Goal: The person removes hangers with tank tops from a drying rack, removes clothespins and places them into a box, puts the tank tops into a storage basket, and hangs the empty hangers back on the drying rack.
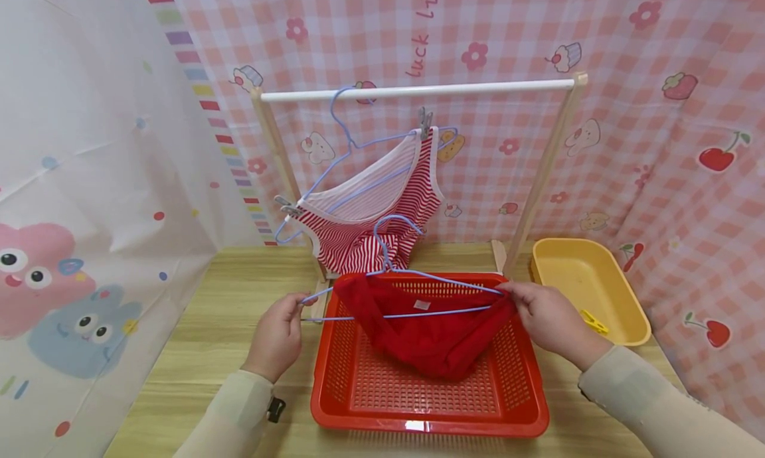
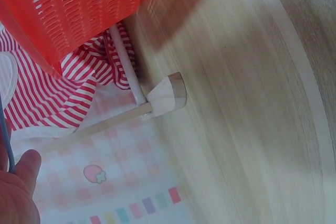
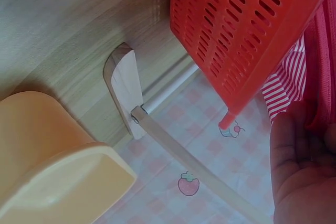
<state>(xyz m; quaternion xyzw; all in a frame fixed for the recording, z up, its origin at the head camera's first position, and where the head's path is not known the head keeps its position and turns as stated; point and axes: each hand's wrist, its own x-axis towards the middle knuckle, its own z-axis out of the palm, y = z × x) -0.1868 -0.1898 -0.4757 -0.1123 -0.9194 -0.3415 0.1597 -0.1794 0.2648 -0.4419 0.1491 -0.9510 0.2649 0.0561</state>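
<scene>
Over the basket, a blue wire hanger [image 1: 439, 276] is held level between both hands, with a red garment [image 1: 418, 338] on it. My left hand [image 1: 276, 335] pinches the hanger's left end, where no cloth lies. My right hand [image 1: 552, 318] grips the right end together with the garment's edge. A small white label shows inside the red cloth. Beneath lies a red plastic basket [image 1: 430, 425]. Behind, a red-and-white striped tank top [image 1: 412, 192] hangs from a second blue hanger [image 1: 343, 123], with grey clothespins [image 1: 425, 123] at its shoulder straps.
A rack with a white rod [image 1: 478, 88] and wooden posts [image 1: 540, 172] stands behind the basket. To the right sits a yellow tub [image 1: 574, 272] holding a yellow clothespin [image 1: 594, 322]. Patterned curtains [image 1: 508, 40] surround the wooden table [image 1: 179, 378].
</scene>
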